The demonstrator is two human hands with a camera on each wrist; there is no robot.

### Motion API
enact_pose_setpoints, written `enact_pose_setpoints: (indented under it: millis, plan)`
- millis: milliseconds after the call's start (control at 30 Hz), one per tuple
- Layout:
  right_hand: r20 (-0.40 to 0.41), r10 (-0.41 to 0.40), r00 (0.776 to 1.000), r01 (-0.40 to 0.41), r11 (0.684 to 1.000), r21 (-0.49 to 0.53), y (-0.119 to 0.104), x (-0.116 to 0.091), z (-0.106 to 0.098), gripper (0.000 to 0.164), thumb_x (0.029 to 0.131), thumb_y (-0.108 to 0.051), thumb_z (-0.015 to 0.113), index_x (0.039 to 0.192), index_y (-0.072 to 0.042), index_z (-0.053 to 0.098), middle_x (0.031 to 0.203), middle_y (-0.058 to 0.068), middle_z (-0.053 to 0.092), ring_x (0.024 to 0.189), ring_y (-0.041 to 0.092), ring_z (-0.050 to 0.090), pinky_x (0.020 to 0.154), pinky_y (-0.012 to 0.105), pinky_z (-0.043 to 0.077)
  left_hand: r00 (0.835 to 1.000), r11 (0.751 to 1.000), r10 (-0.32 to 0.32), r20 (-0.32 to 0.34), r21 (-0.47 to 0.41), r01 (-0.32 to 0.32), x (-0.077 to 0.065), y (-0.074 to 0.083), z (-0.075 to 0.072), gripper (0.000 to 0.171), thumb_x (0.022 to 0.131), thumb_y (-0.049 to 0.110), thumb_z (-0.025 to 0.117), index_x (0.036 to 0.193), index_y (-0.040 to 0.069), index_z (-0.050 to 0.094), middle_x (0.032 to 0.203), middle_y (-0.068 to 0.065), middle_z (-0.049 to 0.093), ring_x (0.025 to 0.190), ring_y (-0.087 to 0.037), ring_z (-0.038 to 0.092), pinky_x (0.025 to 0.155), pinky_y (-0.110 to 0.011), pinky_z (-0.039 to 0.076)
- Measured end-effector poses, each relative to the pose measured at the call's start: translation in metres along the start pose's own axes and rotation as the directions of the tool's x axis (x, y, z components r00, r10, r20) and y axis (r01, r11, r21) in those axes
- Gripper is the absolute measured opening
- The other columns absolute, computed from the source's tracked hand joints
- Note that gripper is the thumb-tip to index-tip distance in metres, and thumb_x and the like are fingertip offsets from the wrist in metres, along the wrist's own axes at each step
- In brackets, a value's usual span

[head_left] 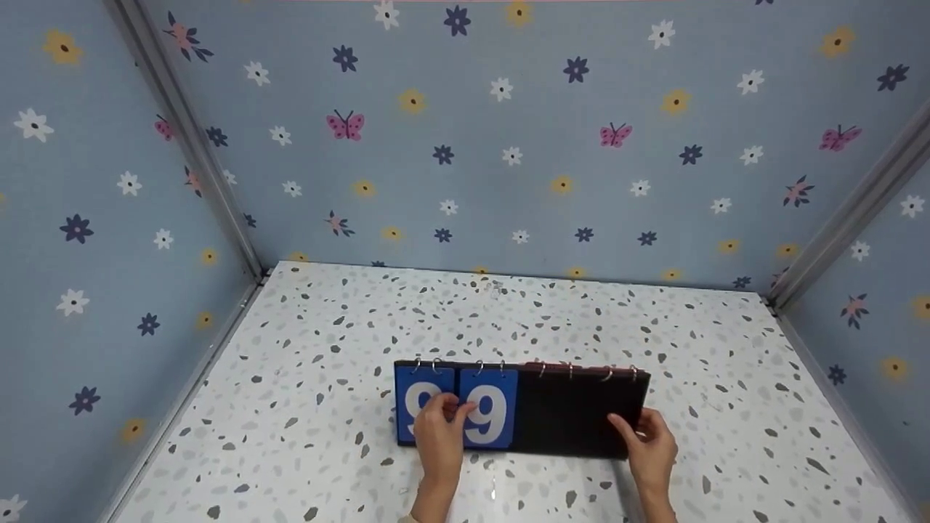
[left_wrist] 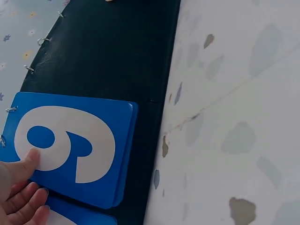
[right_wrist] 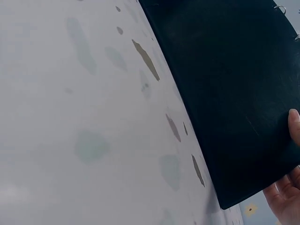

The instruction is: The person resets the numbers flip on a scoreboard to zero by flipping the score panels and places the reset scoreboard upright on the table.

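A black flip scoreboard (head_left: 563, 414) stands tilted on the speckled table, its cards hung from metal rings. Two blue number cards fill its left half, each with a white 9; the inner blue card (head_left: 506, 414) shows fully, while the outer blue card (head_left: 404, 428) is partly covered by my left hand (head_left: 439, 436). In the left wrist view, the left thumb (left_wrist: 29, 161) rests on the inner card near its side edge, the other fingers loosely bent beside that edge. My right hand (head_left: 652, 447) grips the scoreboard's right end, thumb in front, fingers behind.
The white speckled tabletop (head_left: 327, 349) spreads around the scoreboard. Blue flower-patterned panels (head_left: 465, 131) rise at the back and both sides, joined by metal corner posts (head_left: 200, 152). A reddish edge (head_left: 552, 365) peeks over the scoreboard's top right.
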State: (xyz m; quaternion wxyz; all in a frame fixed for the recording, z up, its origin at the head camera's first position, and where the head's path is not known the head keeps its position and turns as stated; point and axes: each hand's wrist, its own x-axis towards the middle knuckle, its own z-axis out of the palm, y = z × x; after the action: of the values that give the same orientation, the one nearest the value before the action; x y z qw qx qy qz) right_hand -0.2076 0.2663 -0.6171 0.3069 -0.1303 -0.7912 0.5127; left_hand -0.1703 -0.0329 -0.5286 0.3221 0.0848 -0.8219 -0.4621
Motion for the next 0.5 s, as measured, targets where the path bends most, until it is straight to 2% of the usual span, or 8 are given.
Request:
enact_pose_setpoints:
  millis: [267, 500]
  plan:
    - [0.009, -0.033, 0.999, 0.033, 0.999, 0.007, 0.002, -0.001, 0.0, 0.027, 0.064, -0.026, 0.08, 0.082, -0.019, 0.06, 0.073, -0.006, 0.061, 0.063, 0.008, 0.059, 0.055, 0.015, 0.046, 0.999, 0.996, -0.008, 0.049, -0.084, 0.012, 0.003, -0.001, -0.006, 0.021, 0.064, 0.013, 0.078, 0.069, 0.003, 0.059, 0.062, 0.0, 0.057, 0.054, -0.009, 0.051, 0.049, -0.023, 0.043]
    - [0.006, -0.008, 1.0, 0.008, 0.999, -0.05, 0.003, -0.001, 0.0, 0.028, 0.065, -0.03, 0.078, 0.082, -0.019, 0.06, 0.075, -0.006, 0.061, 0.065, 0.006, 0.059, 0.057, 0.013, 0.045, 0.99, 0.993, -0.07, 0.121, -0.091, 0.081, 0.005, 0.005, -0.011, 0.02, 0.066, 0.01, 0.077, 0.069, 0.002, 0.059, 0.063, -0.002, 0.057, 0.055, -0.01, 0.052, 0.05, -0.022, 0.044]
